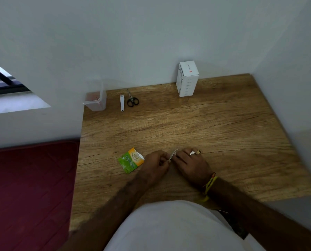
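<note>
My left hand (155,164) and my right hand (191,163) meet near the front middle of the wooden table (205,124). Between their fingertips they pinch a small white strip (172,154), thin and pale, mostly hidden by the fingers. Rings show on my right hand, and a yellow thread band sits on that wrist. A torn-open green and orange sachet (131,160) lies flat on the table, just left of my left hand and touching nothing.
At the table's back edge stand a clear plastic container (96,100), a white nail clipper (122,102), small black scissors (132,99) and an upright white box (187,78). Walls close the back and right. A dark red mattress (30,192) lies left.
</note>
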Tool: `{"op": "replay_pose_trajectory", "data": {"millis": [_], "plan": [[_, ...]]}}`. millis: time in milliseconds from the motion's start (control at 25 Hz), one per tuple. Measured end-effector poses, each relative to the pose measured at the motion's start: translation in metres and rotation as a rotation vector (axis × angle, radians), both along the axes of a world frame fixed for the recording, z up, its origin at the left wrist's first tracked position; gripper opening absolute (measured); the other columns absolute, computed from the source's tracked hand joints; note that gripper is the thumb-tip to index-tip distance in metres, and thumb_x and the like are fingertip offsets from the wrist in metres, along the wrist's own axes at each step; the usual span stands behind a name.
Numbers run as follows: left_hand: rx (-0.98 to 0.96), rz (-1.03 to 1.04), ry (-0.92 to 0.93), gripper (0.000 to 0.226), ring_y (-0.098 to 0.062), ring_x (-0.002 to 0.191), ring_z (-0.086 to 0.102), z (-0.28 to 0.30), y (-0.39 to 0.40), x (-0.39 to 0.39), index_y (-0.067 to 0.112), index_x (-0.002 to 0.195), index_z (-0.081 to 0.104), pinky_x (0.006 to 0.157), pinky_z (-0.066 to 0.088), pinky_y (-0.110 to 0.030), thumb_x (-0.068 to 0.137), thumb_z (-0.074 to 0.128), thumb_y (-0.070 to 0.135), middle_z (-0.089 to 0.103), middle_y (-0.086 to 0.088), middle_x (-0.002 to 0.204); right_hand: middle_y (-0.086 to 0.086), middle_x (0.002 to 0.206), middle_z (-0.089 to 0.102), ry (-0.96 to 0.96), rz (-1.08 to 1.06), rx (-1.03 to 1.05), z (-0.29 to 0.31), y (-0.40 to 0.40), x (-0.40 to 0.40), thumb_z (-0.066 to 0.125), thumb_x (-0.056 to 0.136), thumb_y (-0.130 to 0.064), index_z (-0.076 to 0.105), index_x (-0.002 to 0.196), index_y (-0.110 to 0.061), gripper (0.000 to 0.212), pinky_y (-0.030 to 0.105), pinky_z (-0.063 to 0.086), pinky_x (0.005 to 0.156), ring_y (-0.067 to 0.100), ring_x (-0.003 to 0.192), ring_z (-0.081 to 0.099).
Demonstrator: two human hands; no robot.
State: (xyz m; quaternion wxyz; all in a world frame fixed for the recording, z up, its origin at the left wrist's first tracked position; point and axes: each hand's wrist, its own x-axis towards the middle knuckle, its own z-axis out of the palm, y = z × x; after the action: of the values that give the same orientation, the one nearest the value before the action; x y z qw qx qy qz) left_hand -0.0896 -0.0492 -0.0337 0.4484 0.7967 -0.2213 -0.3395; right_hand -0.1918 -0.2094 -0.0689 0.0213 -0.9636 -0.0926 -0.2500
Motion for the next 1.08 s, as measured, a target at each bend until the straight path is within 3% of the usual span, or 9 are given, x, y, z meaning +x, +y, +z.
{"op": "replay_pose_trajectory", "data": {"millis": [200,360,520,680,920,1000,1080], "plan": [[0.014,-0.007,-0.039,0.015,-0.002,0.067,0.063,-0.004,0.0,0.0,0.023,0.093,0.067,0.065,0.053,-0.022,0.09,0.064,0.009,0.069,0.008,0.076,0.008,0.103,0.067,-0.003,-0.01,-0.015,0.003,-0.009,0.001,0.057,0.092,-0.019,0.07,0.109,-0.005,0.025,0.041,0.04,0.079,0.028,0.088,0.061],[0.027,-0.005,-0.065,0.014,0.003,0.064,0.061,-0.001,0.0,-0.001,0.02,0.093,0.068,0.062,0.048,-0.012,0.089,0.065,0.007,0.066,0.011,0.074,0.008,0.102,0.067,0.02,0.03,0.024,-0.002,0.003,-0.004,0.061,0.092,-0.016,0.069,0.109,-0.005,0.021,0.041,0.049,0.073,0.027,0.086,0.06],[0.028,0.009,-0.035,0.017,-0.001,0.065,0.062,-0.001,0.0,-0.001,0.026,0.09,0.066,0.063,0.05,-0.019,0.089,0.065,0.009,0.067,0.009,0.074,0.007,0.103,0.067,0.016,-0.026,0.007,0.001,-0.009,-0.001,0.059,0.092,-0.02,0.07,0.111,-0.007,0.025,0.041,0.043,0.077,0.028,0.089,0.061],[0.039,-0.012,-0.048,0.013,0.003,0.066,0.062,0.004,0.0,-0.001,0.02,0.096,0.068,0.062,0.049,-0.012,0.09,0.065,0.008,0.068,0.01,0.077,0.006,0.099,0.067,0.023,0.035,-0.012,0.0,-0.002,-0.004,0.058,0.093,-0.019,0.07,0.109,-0.007,0.024,0.039,0.045,0.072,0.025,0.086,0.058],[0.043,0.033,0.024,0.014,-0.01,0.075,0.068,0.01,-0.001,-0.001,0.025,0.094,0.064,0.068,0.057,-0.023,0.092,0.065,0.011,0.071,0.001,0.082,0.008,0.099,0.068,0.02,-0.045,-0.011,0.007,-0.027,0.004,0.056,0.092,-0.019,0.071,0.108,-0.007,0.025,0.039,0.048,0.071,0.026,0.087,0.059],[0.039,0.069,0.04,0.011,-0.015,0.075,0.071,0.01,0.0,-0.002,0.021,0.095,0.066,0.07,0.059,-0.028,0.092,0.065,0.011,0.073,-0.003,0.082,0.009,0.099,0.069,-0.025,-0.109,0.117,0.009,-0.024,0.003,0.057,0.093,-0.019,0.072,0.106,-0.006,0.024,0.04,0.051,0.072,0.026,0.088,0.06],[0.013,0.121,0.08,0.009,-0.017,0.073,0.072,0.01,0.003,-0.001,0.013,0.1,0.068,0.069,0.06,-0.029,0.092,0.066,0.01,0.073,-0.007,0.084,0.009,0.101,0.068,-0.099,-0.269,0.412,0.014,-0.018,0.003,0.059,0.093,-0.015,0.074,0.107,-0.004,0.023,0.039,0.051,0.076,0.024,0.09,0.061]]}}
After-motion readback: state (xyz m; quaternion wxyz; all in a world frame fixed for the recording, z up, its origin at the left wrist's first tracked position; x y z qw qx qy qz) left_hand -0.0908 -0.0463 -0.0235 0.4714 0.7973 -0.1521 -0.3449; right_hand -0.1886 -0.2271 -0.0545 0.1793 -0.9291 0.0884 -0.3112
